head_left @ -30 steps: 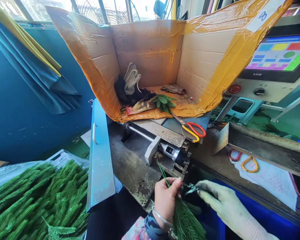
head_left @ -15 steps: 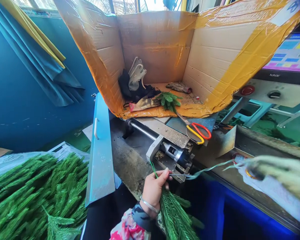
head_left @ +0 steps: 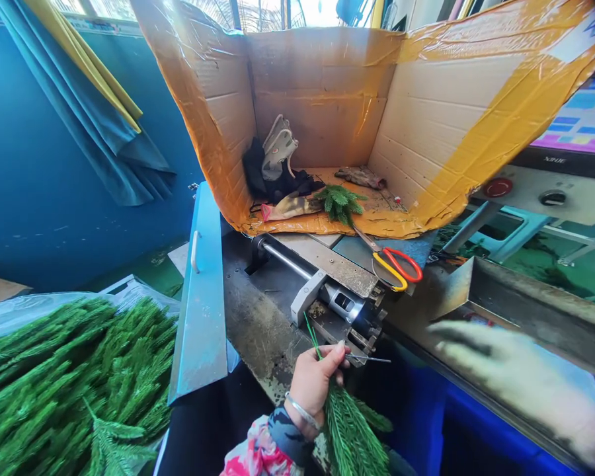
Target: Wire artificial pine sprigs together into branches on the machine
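Note:
My left hand [head_left: 313,383] is closed around the stems of a bunch of artificial pine branches [head_left: 353,433], whose needles hang below it. Green stem ends [head_left: 311,336] poke up above the fingers, and a thin metal wire [head_left: 371,359] sticks out to the right between thumb and fingers. My right hand [head_left: 520,380], in a pale glove, is over the metal tray at the right, blurred by motion. Its fingers look stretched out and apart, with nothing visible in them. A machine with a metal shaft and a slotted head [head_left: 350,304] lies just beyond my left hand.
A taped cardboard box [head_left: 322,132] behind the machine holds gloves [head_left: 280,149] and a pine sprig [head_left: 340,201]. Scissors [head_left: 396,268] lie at its front edge. Many pine branches [head_left: 69,377] are heaped at left beside a blue metal panel [head_left: 198,311]. A metal tray [head_left: 525,291] stands right.
Half a second ago a greenish strand stretched between the wire and my right hand; it is no longer visible. My right hand has moved left, its fingers now spread. My left hand still holds the branches.

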Demonstrator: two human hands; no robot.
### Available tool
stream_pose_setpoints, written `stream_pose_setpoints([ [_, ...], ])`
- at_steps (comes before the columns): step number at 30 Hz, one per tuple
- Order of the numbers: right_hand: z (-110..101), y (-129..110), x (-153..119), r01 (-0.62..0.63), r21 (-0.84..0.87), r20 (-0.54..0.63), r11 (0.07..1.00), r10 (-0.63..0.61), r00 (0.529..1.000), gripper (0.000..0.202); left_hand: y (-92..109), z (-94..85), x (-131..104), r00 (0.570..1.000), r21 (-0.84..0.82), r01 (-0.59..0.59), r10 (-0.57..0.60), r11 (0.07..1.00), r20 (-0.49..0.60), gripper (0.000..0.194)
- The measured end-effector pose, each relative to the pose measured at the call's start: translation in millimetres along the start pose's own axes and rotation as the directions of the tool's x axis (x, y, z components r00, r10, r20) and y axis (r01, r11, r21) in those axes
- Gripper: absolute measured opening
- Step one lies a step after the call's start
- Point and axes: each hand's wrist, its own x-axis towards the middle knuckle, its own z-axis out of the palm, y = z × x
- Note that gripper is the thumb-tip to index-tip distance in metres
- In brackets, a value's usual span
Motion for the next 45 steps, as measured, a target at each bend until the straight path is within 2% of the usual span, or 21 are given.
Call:
stream_pose_setpoints([
  [2, 19, -20, -15, 0.011, 0.111, 0.209, 0.994, -0.034, 0.977, 0.023, 0, 0.5, -1, 1.0, 0.009, -0.003, 0.003, 1.0, 0.0, 0.038],
  [3, 29, -30, -21, -0.005, 0.153, 0.26, 0.988, -0.036, 0.965, 0.021, -1, 0.4, -2, 1.0, 0.013, -0.005, 0.005, 1.0, -0.003, 0.037],
  [6, 51, -53, -31, -0.028, 0.168, 0.288, 0.985, -0.022, 0.957, 0.022, -1, -0.2, -3, 1.0, 0.016, -0.01, 0.01, 1.0, -0.014, 0.036],
  [9, 59, -51, -35, 0.03, 0.128, 0.324, 0.991, -0.07, 0.944, 0.022, -2, -0.9, -3, 1.0, 0.001, -0.018, 0.018, 1.0, -0.004, 0.037],
  [11, 59, -36, -37, 0.019, 0.125, 0.267, 0.992, -0.052, 0.962, 0.022, -3, -2.3, -2, 1.0, -0.031, -0.02, 0.019, 0.999, -0.017, 0.039],
  [13, 60, -16, -36, -0.085, 0.108, 0.116, 0.99, 0.072, 0.991, 0.025, -4, -5.1, -1, 0.999, -0.073, -0.006, 0.002, 0.997, -0.051, 0.045],
  [15, 61, 2, -31, -0.2, 0.069, -0.018, 0.977, 0.201, 0.979, 0.026, -6, -8.4, 1, 0.997, -0.112, 0.02, -0.029, 0.993, -0.077, 0.051],
  [16, 63, 7, -27, -0.231, 0.048, -0.045, 0.972, 0.233, 0.971, 0.026, -7, -9.8, 2, 0.996, -0.123, 0.034, -0.044, 0.992, -0.08, 0.052],
  [19, 71, 8, -11, -0.224, 0.012, -0.037, 0.975, 0.224, 0.974, 0.022, -10, -11.8, 2, 0.995, -0.14, 0.057, -0.067, 0.988, -0.069, 0.049],
  [25, 99, -20, 20, -0.202, 0.114, -0.063, 0.973, 0.21, 0.976, 0.025, -16, -14.7, 0, 0.995, -0.156, 0.071, -0.082, 0.985, -0.063, 0.045],
  [28, 114, -24, 22, -0.199, 0.23, -0.083, 0.953, 0.223, 0.971, 0.029, -19, -18.8, 0, 0.994, -0.171, 0.073, -0.087, 0.983, -0.072, 0.045],
  [34, 137, -14, 14, -0.151, 0.436, -0.094, 0.887, 0.211, 0.973, 0.038, -24, -19.0, 3, 0.995, -0.167, 0.072, -0.083, 0.983, -0.063, 0.046],
  [39, 142, -7, 12, -0.15, 0.552, -0.088, 0.82, 0.236, 0.968, 0.042, -26, -17.5, 1, 0.995, -0.166, 0.085, -0.092, 0.982, -0.035, 0.044],
  [45, 131, -4, -3, -0.19, 0.603, -0.055, 0.775, 0.278, 0.959, 0.046, -26, -23.0, 1, 0.997, -0.193, 0.065, -0.07, 0.979, -0.023, 0.036],
])
